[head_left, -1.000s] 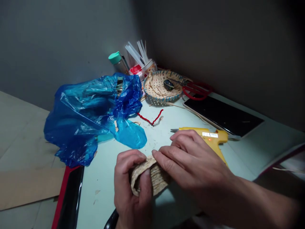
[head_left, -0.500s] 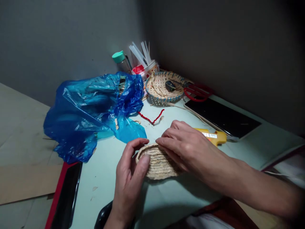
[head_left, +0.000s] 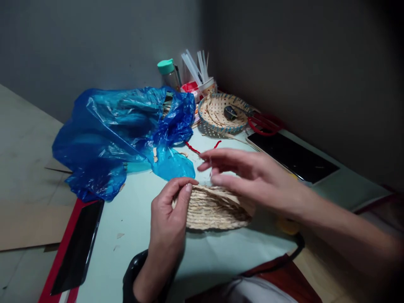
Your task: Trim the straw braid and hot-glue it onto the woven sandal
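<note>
A small basket of coiled, twisted straw rope [head_left: 211, 212] rests tilted on the pale table, its ribbed side toward me. My left hand [head_left: 168, 214] grips its left end, thumb on the near side and fingers over the rim. Above the right part of the rim, my right hand [head_left: 252, 170] is raised with fingers stretched and thumb apart, slightly blurred, and nothing clearly shows in it. Under my right forearm a yellow tool [head_left: 288, 226] is partly hidden, with a dark cord close by. Red twisted cord [head_left: 193, 148] lies beyond my right hand.
A crumpled blue plastic bag [head_left: 116, 126] covers the left back. Behind stand a green-capped bottle [head_left: 168, 73] and a cup of clear sticks [head_left: 206, 87]. A shallow woven basket [head_left: 217, 128], red-handled scissors [head_left: 265, 124] and a black flat panel [head_left: 293, 155] lie along the wall.
My right hand has let go of the straw basket's rim and lifted, its fingers opening out. My left hand keeps its hold. The view has shifted slightly.
</note>
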Demonstrator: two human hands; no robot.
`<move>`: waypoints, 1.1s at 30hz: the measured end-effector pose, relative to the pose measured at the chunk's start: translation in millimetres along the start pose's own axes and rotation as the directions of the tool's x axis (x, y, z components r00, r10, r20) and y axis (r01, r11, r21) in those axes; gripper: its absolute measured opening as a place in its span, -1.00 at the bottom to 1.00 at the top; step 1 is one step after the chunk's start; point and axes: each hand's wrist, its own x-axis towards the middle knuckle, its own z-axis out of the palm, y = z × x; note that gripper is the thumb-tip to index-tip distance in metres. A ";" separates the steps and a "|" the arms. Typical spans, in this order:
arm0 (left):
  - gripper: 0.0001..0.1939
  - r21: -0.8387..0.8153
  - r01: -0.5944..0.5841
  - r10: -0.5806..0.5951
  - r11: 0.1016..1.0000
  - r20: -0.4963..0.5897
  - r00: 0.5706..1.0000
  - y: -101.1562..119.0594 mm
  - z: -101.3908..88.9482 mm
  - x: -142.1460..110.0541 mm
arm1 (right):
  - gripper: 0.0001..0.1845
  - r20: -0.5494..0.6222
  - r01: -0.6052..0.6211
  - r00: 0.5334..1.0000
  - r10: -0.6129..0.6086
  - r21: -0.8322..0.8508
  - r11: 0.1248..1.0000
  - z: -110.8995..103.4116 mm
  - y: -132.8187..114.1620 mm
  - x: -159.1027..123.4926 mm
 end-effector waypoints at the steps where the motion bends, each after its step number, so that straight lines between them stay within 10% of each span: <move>1: -0.86 -0.014 0.016 -0.016 1.000 -0.005 1.000 -1.1 -0.5 0.5 | -0.68 -0.057 -0.021 0.998 0.029 0.132 0.991 -3.7 -2.2 0.8; 7: -0.83 -0.067 0.039 -0.043 0.997 -0.054 0.998 -3.5 -2.4 1.4 | -0.75 -0.204 -0.003 0.978 0.041 0.185 0.983 -18.0 0.4 -6.1; 13: -0.77 -0.003 -0.123 0.121 0.992 -0.149 0.981 7.6 2.6 -8.6 | -0.53 -0.183 0.039 0.979 -0.085 -0.239 0.970 -14.3 -8.6 -20.9; 19: -0.72 0.046 -0.186 0.191 0.981 -0.169 0.967 12.2 10.7 -18.8 | -0.89 0.005 0.185 0.979 -0.202 -0.430 0.884 -7.8 -16.7 -25.0; 23: -0.67 0.087 -0.263 0.273 0.961 -0.134 0.953 8.4 10.4 -18.5 | -0.73 0.156 0.205 0.978 -0.137 -0.633 0.747 6.2 -16.6 -26.8; 33: -0.73 -0.033 -0.091 0.082 0.995 -0.207 0.975 18.6 18.2 -23.5 | -0.71 0.150 0.310 0.949 -0.277 -0.607 0.731 20.3 -10.6 -23.9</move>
